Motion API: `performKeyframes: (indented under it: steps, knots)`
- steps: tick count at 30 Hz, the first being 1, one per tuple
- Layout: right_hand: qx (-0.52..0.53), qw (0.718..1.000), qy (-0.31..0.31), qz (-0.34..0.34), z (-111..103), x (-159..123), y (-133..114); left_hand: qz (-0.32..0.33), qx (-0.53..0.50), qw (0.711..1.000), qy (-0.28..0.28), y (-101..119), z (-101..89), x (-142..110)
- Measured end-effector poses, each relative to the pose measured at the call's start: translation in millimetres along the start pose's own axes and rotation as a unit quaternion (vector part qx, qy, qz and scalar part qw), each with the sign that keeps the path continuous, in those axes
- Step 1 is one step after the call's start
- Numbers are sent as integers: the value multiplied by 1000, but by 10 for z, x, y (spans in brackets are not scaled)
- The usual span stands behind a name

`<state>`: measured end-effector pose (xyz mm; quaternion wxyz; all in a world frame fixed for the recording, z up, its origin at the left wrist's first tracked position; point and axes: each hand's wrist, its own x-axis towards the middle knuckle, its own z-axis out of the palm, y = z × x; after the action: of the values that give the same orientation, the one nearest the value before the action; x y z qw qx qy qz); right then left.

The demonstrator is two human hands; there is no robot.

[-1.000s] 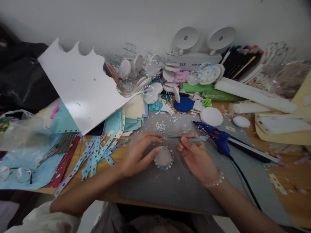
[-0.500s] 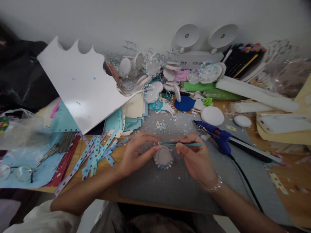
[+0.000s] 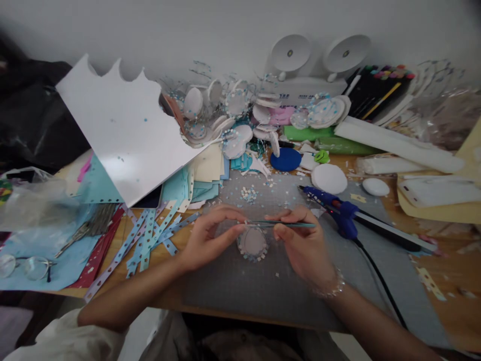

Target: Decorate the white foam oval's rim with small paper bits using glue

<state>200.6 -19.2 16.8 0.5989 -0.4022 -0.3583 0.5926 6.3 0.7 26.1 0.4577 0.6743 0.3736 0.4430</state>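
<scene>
Thin teal tweezers (image 3: 305,225) lie level in the fingers of my right hand (image 3: 302,240), which is closed on them. Their tip points left and reaches the fingertips of my left hand (image 3: 210,235). The left thumb and forefinger are pinched together at a tiny pale bit too small to name. Just below both hands, a small round pale disc (image 3: 254,242) edged with tiny blue and white paper pieces rests on the grey cutting mat (image 3: 240,296). A loose pile of small blue and white paper pieces (image 3: 249,194) sits beyond my hands.
To the right lies a blue glue gun (image 3: 343,213) with its black cord trailing forward. Punched paper strips (image 3: 150,240) and eyeglasses (image 3: 35,268) are on the left. A large white cut board (image 3: 128,130) leans behind them, near several decorated white discs (image 3: 236,103).
The tweezers look slightly more spread, and my right hand has shifted a little to the right. My left hand keeps its pinch in nearly the same spot.
</scene>
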Motion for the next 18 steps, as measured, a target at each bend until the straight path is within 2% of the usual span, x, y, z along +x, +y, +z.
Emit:
performKeyframes:
  steps: [8,13,18]
  knots:
    - [-51,994,-59,-81,-35,-41,-9,-46,-91,995,9,34,6,25]
    - [-65,993,-43,-84,-8,-45,-36,-62,-82,995,10,36,0,36]
    - [-80,990,-49,-103,-29,-34,-74,-22,-29,999,-5,23,-16,14]
